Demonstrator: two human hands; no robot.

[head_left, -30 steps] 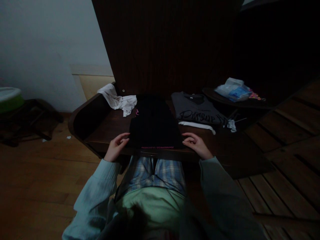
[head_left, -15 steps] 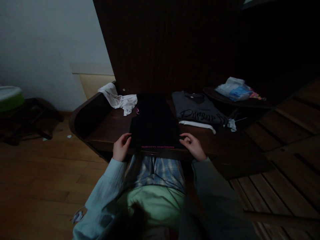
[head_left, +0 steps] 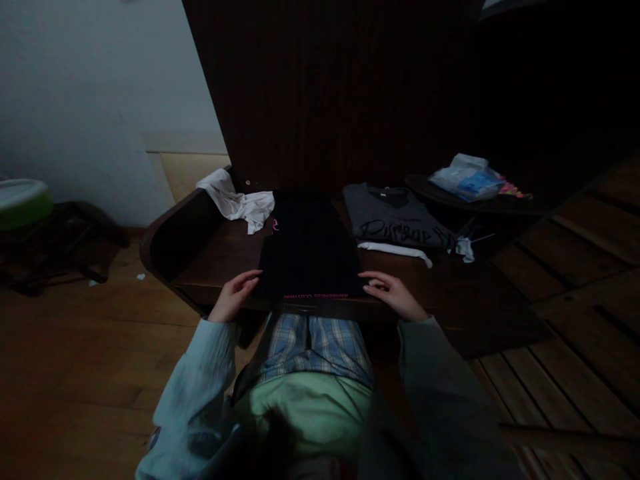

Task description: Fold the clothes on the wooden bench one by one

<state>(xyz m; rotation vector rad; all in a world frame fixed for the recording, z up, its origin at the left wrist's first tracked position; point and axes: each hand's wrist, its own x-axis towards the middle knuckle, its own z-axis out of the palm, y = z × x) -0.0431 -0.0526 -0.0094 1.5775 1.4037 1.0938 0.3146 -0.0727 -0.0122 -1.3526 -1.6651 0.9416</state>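
Observation:
A black garment (head_left: 310,250) with pink lettering along its near hem lies folded lengthwise on a dark wooden bench (head_left: 215,257) in front of me. My left hand (head_left: 233,297) rests at the garment's near left corner, fingers curled onto its edge. At the near right corner, my right hand (head_left: 393,292) has its fingers bent over the hem. Both hands touch the cloth; the dim light hides how tightly they grip it.
A crumpled white cloth (head_left: 235,199) lies at the bench's back left. A folded grey printed T-shirt (head_left: 395,219) sits to the right, with a white strip (head_left: 395,251) before it. A plastic bag (head_left: 467,177) rests on a dark tray. Wooden floor surrounds the bench.
Both hands shifted slightly along the garment's near corners, drawing in half a second ago and spreading out again now. The garment stays in place.

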